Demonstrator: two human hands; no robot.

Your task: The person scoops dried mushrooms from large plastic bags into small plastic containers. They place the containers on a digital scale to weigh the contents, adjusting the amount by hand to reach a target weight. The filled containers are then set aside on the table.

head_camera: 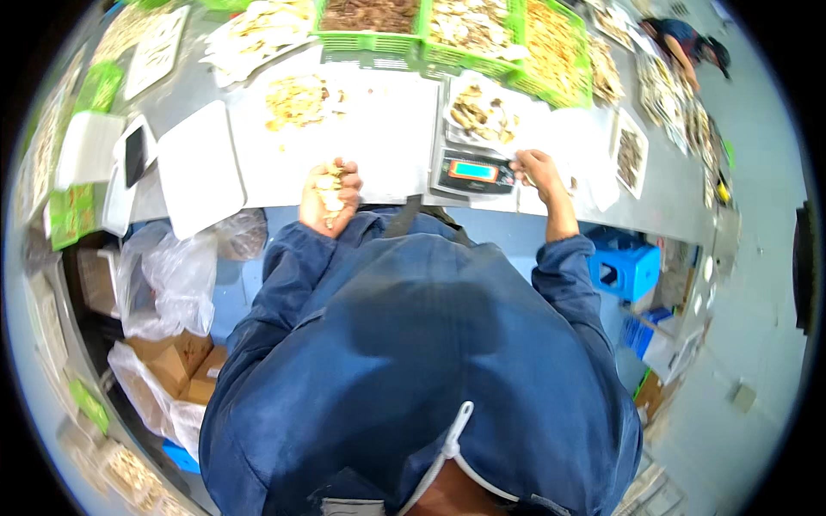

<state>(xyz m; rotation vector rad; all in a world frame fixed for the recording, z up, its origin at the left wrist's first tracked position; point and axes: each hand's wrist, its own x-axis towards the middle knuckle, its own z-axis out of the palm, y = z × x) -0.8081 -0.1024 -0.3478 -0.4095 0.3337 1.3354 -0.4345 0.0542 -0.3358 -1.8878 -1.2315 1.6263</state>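
My left hand (331,197), palm up at the table's front edge, holds several pale yellow dried slices (330,187) in its curled fingers. A digital kitchen scale (475,173) with a lit display stands right of centre. On its platform rests a white tray (466,137) with brown dried mushroom pieces (481,113). My right hand (535,171) is at the scale's right front corner, fingers bent; whether they press it or hold anything cannot be told. A pile of yellow dried slices (297,102) lies on the white surface beyond my left hand.
Green baskets (371,42) of dried food line the back. At left are an empty white tray (201,169), a phone (135,157) and stacked white trays (89,149). A tray of dark pieces (630,153) lies at right. A blue stool (624,264) is below; a person (687,45) bends over another table.
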